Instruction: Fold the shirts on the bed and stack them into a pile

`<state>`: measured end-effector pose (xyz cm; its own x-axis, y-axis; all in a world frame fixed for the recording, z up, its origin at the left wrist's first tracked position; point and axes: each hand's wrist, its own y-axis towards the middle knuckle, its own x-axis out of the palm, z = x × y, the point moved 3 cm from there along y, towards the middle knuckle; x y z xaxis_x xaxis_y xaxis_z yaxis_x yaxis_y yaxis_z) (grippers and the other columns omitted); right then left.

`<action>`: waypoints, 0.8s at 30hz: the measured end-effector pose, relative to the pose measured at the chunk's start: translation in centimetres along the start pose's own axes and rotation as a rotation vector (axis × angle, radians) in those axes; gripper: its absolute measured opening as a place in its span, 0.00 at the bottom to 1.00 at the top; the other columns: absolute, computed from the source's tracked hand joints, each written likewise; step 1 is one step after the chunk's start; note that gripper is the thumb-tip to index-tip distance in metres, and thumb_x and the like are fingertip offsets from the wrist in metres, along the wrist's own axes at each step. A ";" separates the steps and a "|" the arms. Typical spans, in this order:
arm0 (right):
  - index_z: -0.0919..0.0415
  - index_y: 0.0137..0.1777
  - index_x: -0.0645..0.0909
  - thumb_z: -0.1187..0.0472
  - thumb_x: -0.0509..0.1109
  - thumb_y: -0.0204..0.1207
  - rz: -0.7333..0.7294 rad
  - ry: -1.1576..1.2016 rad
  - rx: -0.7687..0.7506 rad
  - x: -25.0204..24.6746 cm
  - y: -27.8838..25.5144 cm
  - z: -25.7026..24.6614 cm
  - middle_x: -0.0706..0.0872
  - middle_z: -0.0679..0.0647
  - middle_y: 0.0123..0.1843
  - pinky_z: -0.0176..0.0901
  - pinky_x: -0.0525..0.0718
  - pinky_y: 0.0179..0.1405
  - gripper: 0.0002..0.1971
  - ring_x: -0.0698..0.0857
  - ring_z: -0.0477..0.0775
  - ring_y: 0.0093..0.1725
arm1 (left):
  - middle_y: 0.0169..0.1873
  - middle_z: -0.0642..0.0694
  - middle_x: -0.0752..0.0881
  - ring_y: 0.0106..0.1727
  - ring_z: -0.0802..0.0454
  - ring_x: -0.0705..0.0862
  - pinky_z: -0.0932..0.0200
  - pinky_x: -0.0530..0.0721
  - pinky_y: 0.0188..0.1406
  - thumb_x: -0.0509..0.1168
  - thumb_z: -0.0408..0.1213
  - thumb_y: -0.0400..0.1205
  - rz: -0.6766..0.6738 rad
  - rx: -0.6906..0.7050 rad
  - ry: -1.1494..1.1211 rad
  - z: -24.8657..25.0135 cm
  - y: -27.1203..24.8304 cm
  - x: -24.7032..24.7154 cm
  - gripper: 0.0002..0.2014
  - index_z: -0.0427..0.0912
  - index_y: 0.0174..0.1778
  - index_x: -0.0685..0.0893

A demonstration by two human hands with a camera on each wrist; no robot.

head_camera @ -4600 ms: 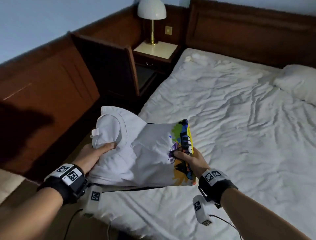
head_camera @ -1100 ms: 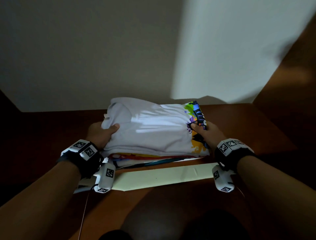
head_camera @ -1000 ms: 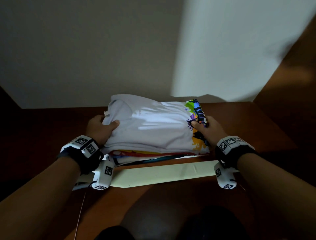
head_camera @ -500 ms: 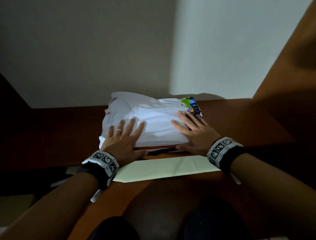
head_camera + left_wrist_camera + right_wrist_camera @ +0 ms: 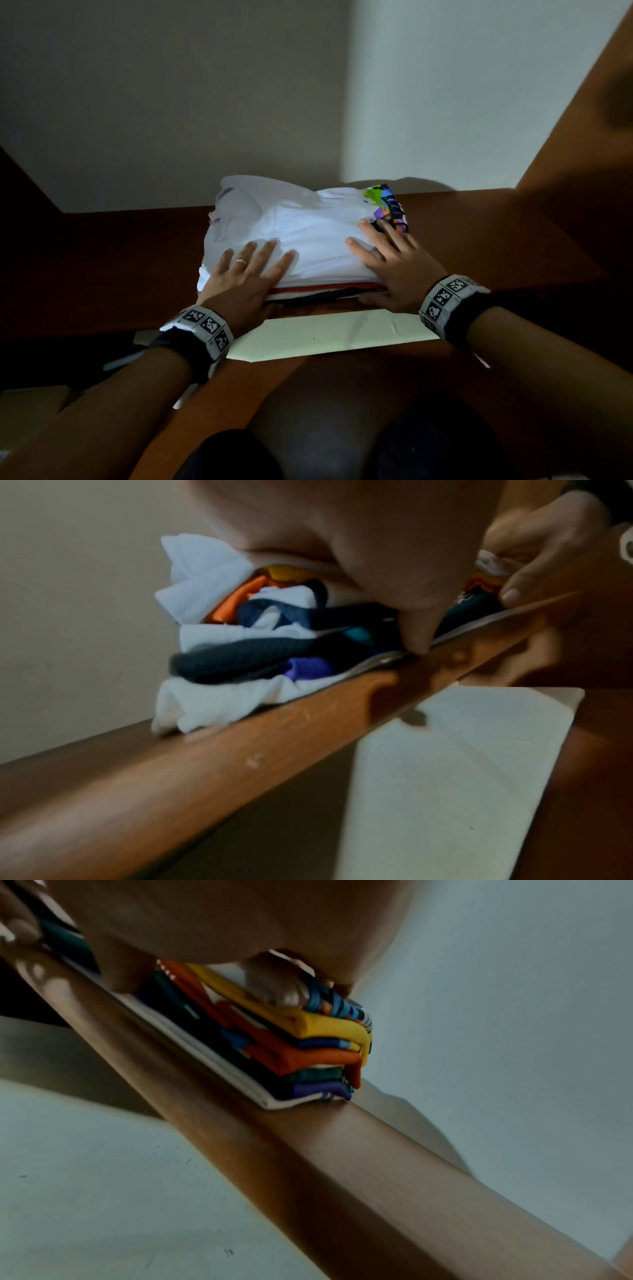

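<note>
A folded white shirt point(image 5: 308, 233) with a bright print point(image 5: 387, 205) at its right end lies on top of a pile of several folded shirts point(image 5: 322, 293) on a brown wooden shelf point(image 5: 479, 233). My left hand point(image 5: 246, 270) lies flat on the shirt's near left part, fingers straight and spread. My right hand point(image 5: 387, 253) lies flat on its near right part, fingertips at the print. The left wrist view shows the pile's point(image 5: 246, 647) left end in white, orange, navy and purple layers. The right wrist view shows its point(image 5: 308, 1053) right end in yellow, orange, teal and purple folds.
The shelf's rounded front edge point(image 5: 240, 756) runs just below the pile. A pale flat sheet point(image 5: 329, 335) lies on the lower wooden surface in front of it. A plain wall point(image 5: 239, 102) stands behind the pile, and a wooden side panel point(image 5: 582, 137) rises at the right.
Both hands have let go of the white shirt's ends and now lie flat on top of it. The shirt has settled onto the pile on the shelf.
</note>
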<state>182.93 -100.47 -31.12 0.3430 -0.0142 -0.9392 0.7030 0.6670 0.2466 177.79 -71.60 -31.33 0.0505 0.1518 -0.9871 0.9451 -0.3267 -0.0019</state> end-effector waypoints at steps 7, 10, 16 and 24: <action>0.54 0.86 0.57 0.38 0.73 0.68 -0.052 0.049 -0.044 1.6 2.2 2.9 0.57 0.67 0.86 0.68 0.71 0.75 0.49 0.64 0.75 0.81 | 0.88 0.49 0.40 0.88 0.38 0.46 0.33 0.51 0.84 0.54 0.71 0.80 0.006 -0.064 0.035 -1.2 3.7 0.0 0.44 0.69 0.82 0.31; 0.55 0.85 0.59 0.39 0.74 0.65 -0.055 0.091 -0.037 2.3 3.2 3.7 0.60 0.68 0.85 0.67 0.72 0.75 0.49 0.65 0.76 0.80 | 0.88 0.46 0.42 0.87 0.36 0.47 0.33 0.54 0.84 0.58 0.73 0.78 0.000 -0.111 0.002 -1.7 4.8 0.1 0.46 0.73 0.81 0.31; 0.53 0.84 0.61 0.38 0.73 0.64 -0.080 0.181 -0.018 2.2 4.3 4.5 0.61 0.65 0.85 0.64 0.71 0.77 0.49 0.65 0.72 0.81 | 0.87 0.41 0.46 0.87 0.34 0.50 0.33 0.60 0.82 0.60 0.73 0.76 -0.039 -0.158 -0.016 -1.6 5.5 0.0 0.47 0.75 0.80 0.32; 0.45 0.86 0.48 0.41 0.74 0.71 -0.300 0.122 0.053 -1.0 4.5 4.1 0.44 0.57 0.88 0.63 0.66 0.79 0.49 0.50 0.64 0.86 | 0.85 0.39 0.52 0.85 0.38 0.58 0.35 0.72 0.75 0.60 0.74 0.74 -0.133 -0.214 0.028 -1.2 4.3 -2.3 0.50 0.62 0.84 0.38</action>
<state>188.30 -100.56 -28.15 0.0412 -0.1128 -0.9928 0.7940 0.6069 -0.0360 182.14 -72.25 -28.87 -0.0724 0.2071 -0.9756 0.9907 -0.0978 -0.0942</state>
